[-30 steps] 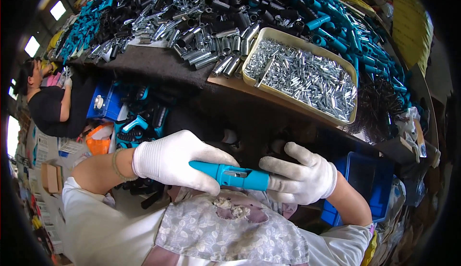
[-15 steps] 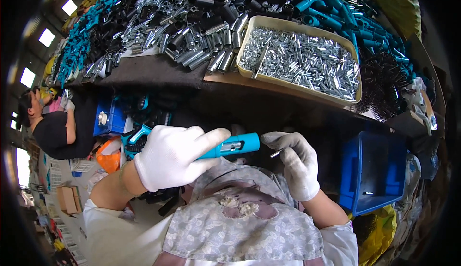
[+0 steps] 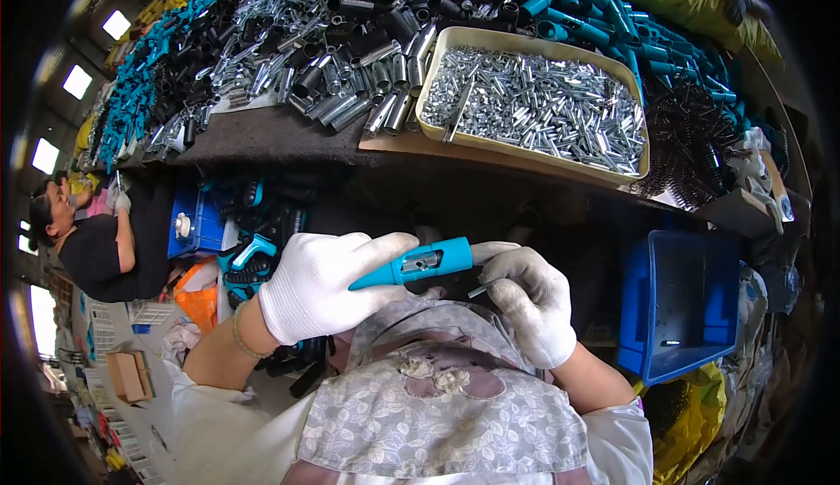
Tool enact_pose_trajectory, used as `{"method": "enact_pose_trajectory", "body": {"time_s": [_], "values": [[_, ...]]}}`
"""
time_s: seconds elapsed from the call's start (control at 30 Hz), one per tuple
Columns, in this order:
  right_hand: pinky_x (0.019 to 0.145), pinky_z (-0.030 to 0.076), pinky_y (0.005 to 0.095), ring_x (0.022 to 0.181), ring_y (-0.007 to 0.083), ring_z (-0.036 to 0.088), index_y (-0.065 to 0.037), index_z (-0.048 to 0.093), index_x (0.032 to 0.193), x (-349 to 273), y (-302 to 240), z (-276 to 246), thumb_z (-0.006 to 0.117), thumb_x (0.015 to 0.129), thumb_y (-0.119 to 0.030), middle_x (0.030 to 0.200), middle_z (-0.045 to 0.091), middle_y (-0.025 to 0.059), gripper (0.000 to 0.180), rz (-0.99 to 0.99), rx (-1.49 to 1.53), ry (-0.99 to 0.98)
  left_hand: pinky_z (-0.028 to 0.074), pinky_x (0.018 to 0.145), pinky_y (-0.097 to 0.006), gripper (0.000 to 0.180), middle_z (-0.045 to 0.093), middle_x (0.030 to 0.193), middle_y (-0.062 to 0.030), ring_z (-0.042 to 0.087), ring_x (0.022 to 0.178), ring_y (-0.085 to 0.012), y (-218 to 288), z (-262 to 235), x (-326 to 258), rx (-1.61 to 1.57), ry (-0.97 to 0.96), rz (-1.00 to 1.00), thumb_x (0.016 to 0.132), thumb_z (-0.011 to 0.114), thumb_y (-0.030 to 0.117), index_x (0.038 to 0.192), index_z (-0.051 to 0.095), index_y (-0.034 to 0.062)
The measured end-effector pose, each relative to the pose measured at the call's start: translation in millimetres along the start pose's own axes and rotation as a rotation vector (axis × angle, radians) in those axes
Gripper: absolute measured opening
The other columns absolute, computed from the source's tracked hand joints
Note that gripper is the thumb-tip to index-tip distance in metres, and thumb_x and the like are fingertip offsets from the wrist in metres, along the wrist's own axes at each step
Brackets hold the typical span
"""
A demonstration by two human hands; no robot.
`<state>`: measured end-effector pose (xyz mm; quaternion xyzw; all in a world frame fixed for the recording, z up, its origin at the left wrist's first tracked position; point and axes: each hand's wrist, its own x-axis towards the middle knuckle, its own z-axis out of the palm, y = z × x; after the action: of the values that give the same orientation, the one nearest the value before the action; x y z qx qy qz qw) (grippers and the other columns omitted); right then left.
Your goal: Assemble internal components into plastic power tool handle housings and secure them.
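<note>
My left hand, in a white glove, is wrapped round a teal plastic tube with a slot in its side. A shiny metal part shows through that slot. On the right, my right hand wears a greyed white glove. A small metal pin sticks out from between its thumb and curled fingers. The outstretched index finger of this hand reaches the right end of the tube; whether its tip is inside cannot be made out.
Ahead, a cream tray of small metal pins stands on the bench. Around it lie metal tubes, teal parts and black springs. A blue bin is at right. Another person works at far left.
My right index finger has come left to the tube's end, and the pin has moved left and slightly down with the hand. The tube's right end has tipped up a little.
</note>
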<state>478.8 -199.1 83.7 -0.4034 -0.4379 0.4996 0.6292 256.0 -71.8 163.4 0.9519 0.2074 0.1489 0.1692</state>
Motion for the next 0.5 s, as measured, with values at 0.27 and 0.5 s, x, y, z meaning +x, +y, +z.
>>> {"method": "enact_pose_trajectory", "body": {"time_s": [0.27,0.5], "values": [[0.091,0.05,0.0336,0.1,0.0194,0.062,0.001,0.063,0.096,16.0,-20.2,-3.9,0.058,0.089,0.001,0.116,0.065,0.0164,0.009,-0.097,-0.25,0.04,0.053,0.055,-0.036,0.045,0.064,0.074,-0.009,0.066,0.062,-0.0286,-3.7,13.4,-9.1,-0.058,0.038,0.01,0.075,0.081,0.026,0.116,0.068,0.0115],[0.091,0.05,0.0402,0.102,0.0301,0.062,-0.007,0.066,0.084,48.1,-17.4,25.7,0.076,0.072,-0.002,0.107,0.068,0.0094,0.016,-0.414,-0.769,-0.171,0.055,0.058,-0.037,0.046,0.066,0.077,-0.0107,0.068,0.066,-0.03,-8.0,23.3,-17.1,-0.129,0.057,-0.016,0.076,0.08,0.027,0.116,0.067,0.0097]]}}
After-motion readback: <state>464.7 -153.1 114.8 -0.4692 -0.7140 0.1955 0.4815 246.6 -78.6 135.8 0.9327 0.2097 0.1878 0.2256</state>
